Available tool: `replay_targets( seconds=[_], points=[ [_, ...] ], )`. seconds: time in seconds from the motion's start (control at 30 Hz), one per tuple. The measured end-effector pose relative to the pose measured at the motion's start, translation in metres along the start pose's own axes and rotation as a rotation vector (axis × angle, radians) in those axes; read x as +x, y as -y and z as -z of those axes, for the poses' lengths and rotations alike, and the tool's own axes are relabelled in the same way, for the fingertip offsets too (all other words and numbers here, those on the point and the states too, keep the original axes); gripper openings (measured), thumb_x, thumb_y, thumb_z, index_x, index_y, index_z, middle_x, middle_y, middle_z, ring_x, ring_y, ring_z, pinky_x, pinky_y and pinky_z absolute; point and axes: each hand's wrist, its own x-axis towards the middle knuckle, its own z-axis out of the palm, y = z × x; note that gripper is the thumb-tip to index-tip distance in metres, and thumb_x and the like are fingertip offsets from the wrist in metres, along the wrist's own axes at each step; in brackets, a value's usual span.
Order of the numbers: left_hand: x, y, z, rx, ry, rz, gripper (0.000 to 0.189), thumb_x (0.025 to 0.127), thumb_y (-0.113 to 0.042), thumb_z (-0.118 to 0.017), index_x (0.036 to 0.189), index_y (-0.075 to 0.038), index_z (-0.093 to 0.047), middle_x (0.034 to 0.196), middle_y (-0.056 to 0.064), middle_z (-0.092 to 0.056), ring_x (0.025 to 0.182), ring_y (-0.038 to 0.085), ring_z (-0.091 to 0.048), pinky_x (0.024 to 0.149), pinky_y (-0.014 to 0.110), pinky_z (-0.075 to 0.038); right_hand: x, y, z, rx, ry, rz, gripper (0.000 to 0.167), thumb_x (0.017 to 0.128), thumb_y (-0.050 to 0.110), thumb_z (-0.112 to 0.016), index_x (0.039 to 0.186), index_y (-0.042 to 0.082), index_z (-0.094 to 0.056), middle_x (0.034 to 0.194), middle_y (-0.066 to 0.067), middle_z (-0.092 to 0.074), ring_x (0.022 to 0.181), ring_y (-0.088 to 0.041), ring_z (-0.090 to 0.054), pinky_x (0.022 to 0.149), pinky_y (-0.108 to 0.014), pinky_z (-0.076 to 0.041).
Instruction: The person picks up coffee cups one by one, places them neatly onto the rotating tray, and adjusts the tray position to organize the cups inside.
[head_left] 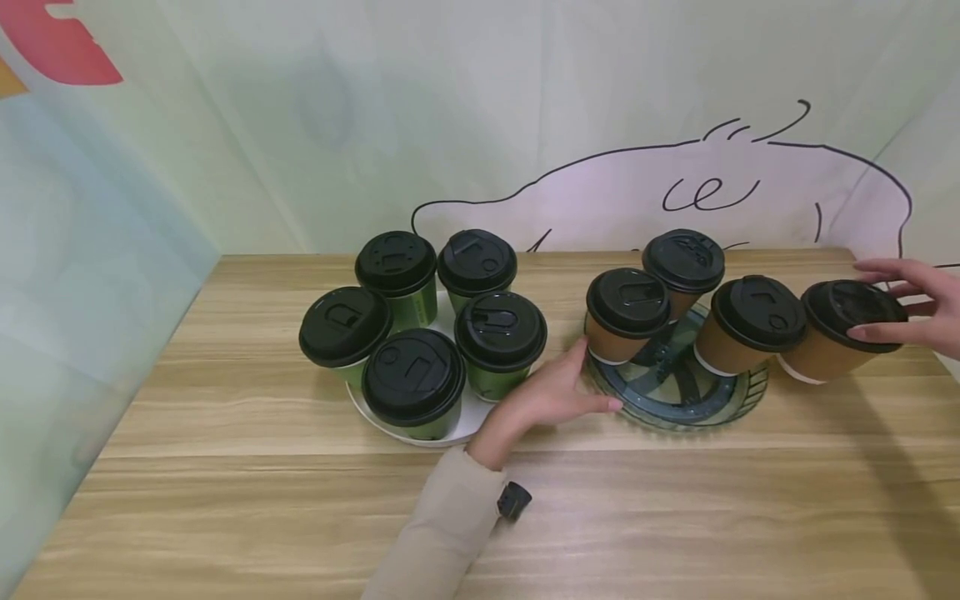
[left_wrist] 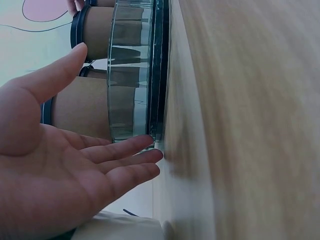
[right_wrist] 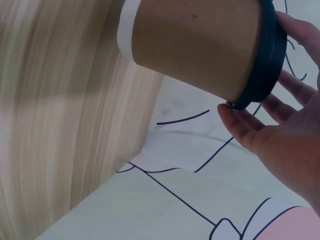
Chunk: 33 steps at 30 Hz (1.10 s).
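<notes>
On the right, my right hand grips a brown paper cup by its black lid, fingers and thumb around the lid's edge. This cup is just right of a clear ribbed glass dish. Three more lidded brown cups, among them a front left one, a front right one and a back one, stand on the dish. My left hand is at the dish's left side, its fingers extended, and the fingertips lie right at the dish's edge.
Left of the left hand, several green cups with black lids, one nearest the front, stand on a round white plate. The wooden table runs back to a printed cloth backdrop.
</notes>
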Motion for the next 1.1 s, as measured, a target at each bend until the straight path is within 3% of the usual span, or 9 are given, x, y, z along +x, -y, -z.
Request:
replay_targets(
  seconds=[0.23,0.6,1.1],
  points=[
    [0.0,0.0,0.0,0.001,-0.002,-0.004,0.094,0.082,-0.037,-0.067,0.146,-0.003,-0.007,0.149,0.014,-0.018,0.134,0.022,-0.022,0.107,0.033,-0.024,-0.01,-0.001,0.0,0.096,-0.023,0.04,0.081,0.061,-0.009,-0.077,0.12,0.038,-0.048,0.099,0.03,-0.042,0.083,0.009,-0.038,0.063,0.001,-0.032],
    [-0.001,0.0,0.0,0.003,0.001,-0.002,0.094,0.083,-0.037,-0.067,0.146,-0.003,-0.007,0.149,0.014,-0.018,0.134,0.022,-0.022,0.107,0.033,-0.024,-0.022,-0.009,-0.001,0.072,-0.003,0.11,0.084,0.054,-0.012,-0.079,0.128,0.015,-0.051,0.104,0.029,-0.046,0.086,0.006,-0.04,0.065,0.0,-0.032],
    [-0.001,-0.001,0.0,-0.001,0.0,0.006,0.093,0.083,-0.038,-0.066,0.146,-0.002,-0.008,0.149,0.014,-0.018,0.134,0.022,-0.021,0.107,0.033,-0.024,-0.036,-0.01,-0.001,-0.048,0.087,0.162,0.097,0.047,-0.004,-0.087,0.133,0.011,-0.045,0.11,0.025,-0.041,0.092,0.009,-0.037,0.066,0.001,-0.028]
  ],
)
